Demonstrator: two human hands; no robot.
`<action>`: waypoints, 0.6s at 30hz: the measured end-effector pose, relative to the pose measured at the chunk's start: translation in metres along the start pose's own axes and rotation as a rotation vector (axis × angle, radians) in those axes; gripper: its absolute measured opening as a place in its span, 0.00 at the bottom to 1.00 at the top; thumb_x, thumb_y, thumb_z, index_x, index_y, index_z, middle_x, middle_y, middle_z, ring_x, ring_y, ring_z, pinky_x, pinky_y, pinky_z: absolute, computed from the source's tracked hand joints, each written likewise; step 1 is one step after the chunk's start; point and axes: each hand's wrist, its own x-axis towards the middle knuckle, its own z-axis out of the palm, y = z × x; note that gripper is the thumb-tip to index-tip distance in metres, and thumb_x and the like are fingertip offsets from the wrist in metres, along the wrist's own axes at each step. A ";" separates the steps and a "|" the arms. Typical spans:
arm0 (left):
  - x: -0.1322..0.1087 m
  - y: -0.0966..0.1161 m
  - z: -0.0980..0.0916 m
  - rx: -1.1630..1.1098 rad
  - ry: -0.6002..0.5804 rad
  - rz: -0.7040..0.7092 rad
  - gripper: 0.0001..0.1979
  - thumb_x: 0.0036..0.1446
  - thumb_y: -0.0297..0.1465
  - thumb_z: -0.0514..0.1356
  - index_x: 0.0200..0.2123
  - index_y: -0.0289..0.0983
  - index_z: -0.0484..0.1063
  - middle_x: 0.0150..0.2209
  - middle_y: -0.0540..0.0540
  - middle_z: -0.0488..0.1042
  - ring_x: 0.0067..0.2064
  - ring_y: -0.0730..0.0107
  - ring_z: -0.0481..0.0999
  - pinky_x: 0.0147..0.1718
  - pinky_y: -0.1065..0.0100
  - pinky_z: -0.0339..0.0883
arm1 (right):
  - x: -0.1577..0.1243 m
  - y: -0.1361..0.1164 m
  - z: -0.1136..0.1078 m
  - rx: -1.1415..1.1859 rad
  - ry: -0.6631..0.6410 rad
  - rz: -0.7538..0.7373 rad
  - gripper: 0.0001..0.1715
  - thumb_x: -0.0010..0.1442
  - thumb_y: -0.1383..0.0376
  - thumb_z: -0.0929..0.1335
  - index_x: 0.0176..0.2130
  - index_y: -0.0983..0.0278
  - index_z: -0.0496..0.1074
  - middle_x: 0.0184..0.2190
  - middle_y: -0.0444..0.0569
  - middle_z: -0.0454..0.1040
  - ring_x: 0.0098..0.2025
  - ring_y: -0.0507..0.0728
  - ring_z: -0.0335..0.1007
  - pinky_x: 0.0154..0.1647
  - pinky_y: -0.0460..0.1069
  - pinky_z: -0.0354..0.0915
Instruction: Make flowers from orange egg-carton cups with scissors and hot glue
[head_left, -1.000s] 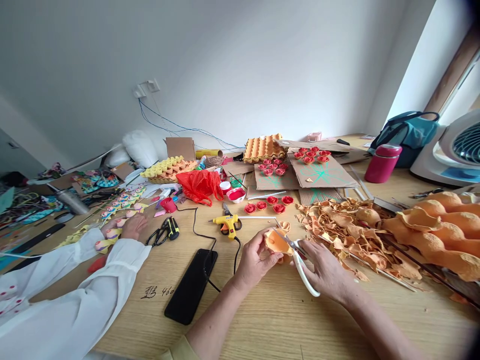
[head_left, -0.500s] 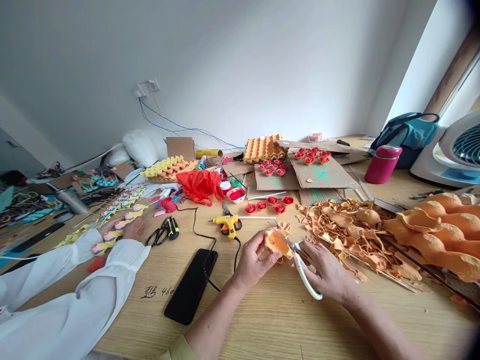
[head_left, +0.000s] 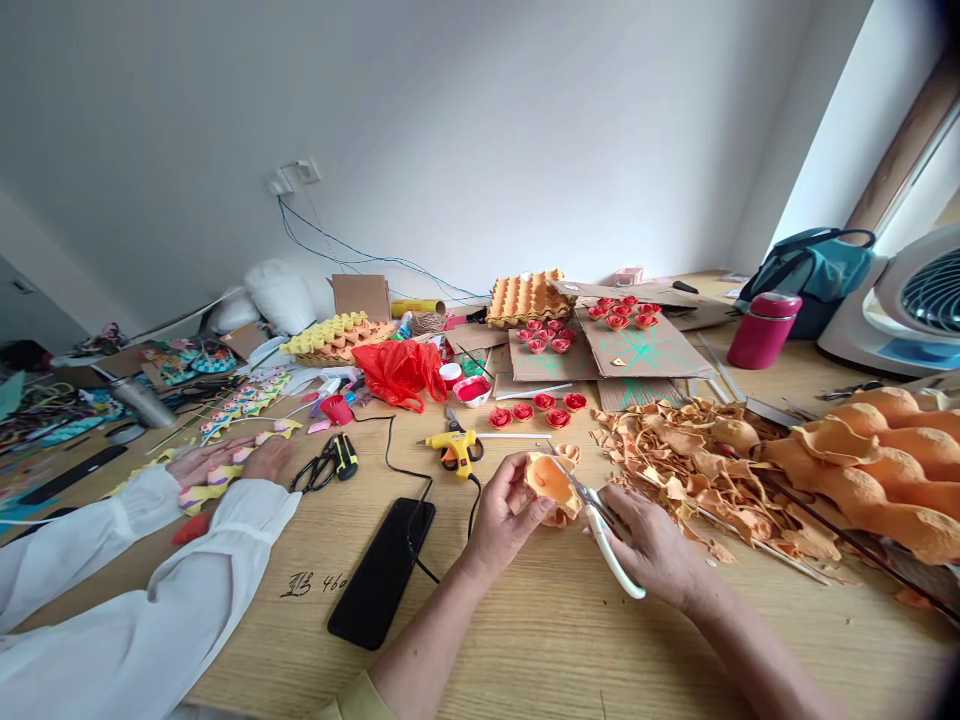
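My left hand [head_left: 504, 520] is closed on an orange egg-carton cup [head_left: 551, 480], holding it just above the wooden table [head_left: 525, 640]. My right hand [head_left: 652, 545] grips white-handled scissors [head_left: 600, 525], and their blades reach into the cup's rim. A small trimmed orange piece [head_left: 568, 453] lies just behind the cup. Right of my hands is a heap of orange carton scraps [head_left: 690, 460].
A black phone [head_left: 382, 570] and a yellow glue gun [head_left: 455, 447] with its cord lie to the left. Another person's white-sleeved arms [head_left: 150, 590] rest at the left, hands on yellow paper shapes. Red paper roses [head_left: 536, 408], cardboard sheets, egg trays, a magenta flask [head_left: 763, 327] and a fan [head_left: 907, 300] stand behind.
My left hand has turned and lifted the cup slightly while the scissors stay at its rim. The other person's hands have shifted a little on the yellow shapes.
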 end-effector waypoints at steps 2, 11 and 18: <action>0.000 0.001 0.000 0.002 -0.001 0.004 0.29 0.55 0.46 0.69 0.52 0.36 0.67 0.51 0.38 0.76 0.54 0.57 0.78 0.54 0.62 0.72 | 0.000 0.001 0.001 -0.009 0.009 0.001 0.21 0.68 0.50 0.62 0.29 0.58 0.58 0.24 0.44 0.68 0.26 0.54 0.63 0.29 0.49 0.59; -0.001 -0.003 -0.005 0.105 -0.032 0.073 0.25 0.56 0.41 0.69 0.51 0.36 0.69 0.48 0.40 0.77 0.50 0.61 0.78 0.50 0.67 0.72 | 0.003 0.001 0.000 -0.046 0.029 -0.032 0.18 0.69 0.55 0.62 0.29 0.58 0.58 0.25 0.44 0.68 0.27 0.55 0.65 0.31 0.50 0.60; -0.001 0.003 -0.002 0.133 -0.093 0.068 0.26 0.53 0.44 0.70 0.49 0.36 0.70 0.44 0.41 0.77 0.47 0.61 0.78 0.48 0.66 0.73 | 0.002 0.000 -0.002 -0.022 0.039 -0.062 0.15 0.68 0.55 0.63 0.32 0.59 0.60 0.29 0.46 0.72 0.31 0.56 0.68 0.36 0.52 0.63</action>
